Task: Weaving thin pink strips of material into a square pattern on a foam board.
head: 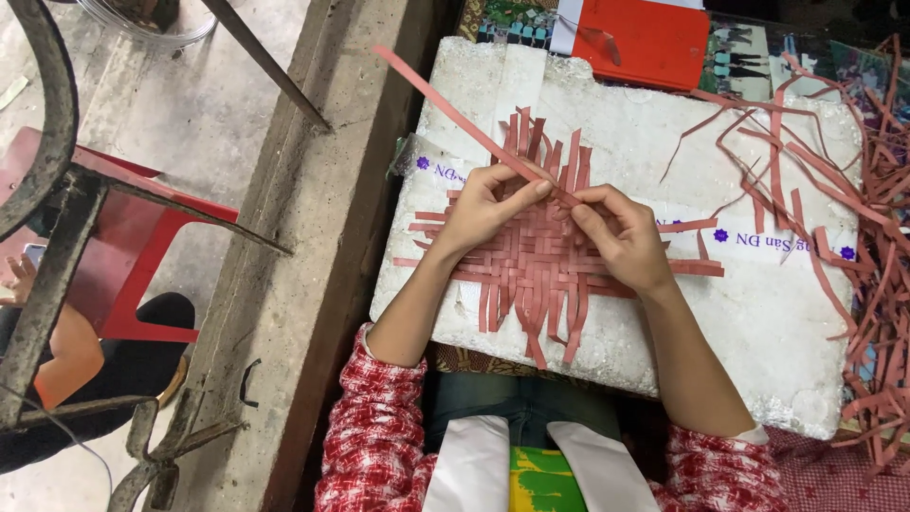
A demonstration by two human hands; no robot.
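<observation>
Pinching one long red strip (455, 114), both hands (left (483, 210), right (621, 237)) steadied it over the half-woven mat (536, 270) lying flat on white foam board (758, 313).

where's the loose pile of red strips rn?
Head view, far right: the loose red strips lie heaped along the right edge of the white foam board, beyond the right hand.

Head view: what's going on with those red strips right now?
A person is weaving flat red strips into a mat that lies on a white foam board. The left hand and right hand both pinch one long loose strip that runs up and to the left. A pile of spare strips lies at the right edge.
</observation>
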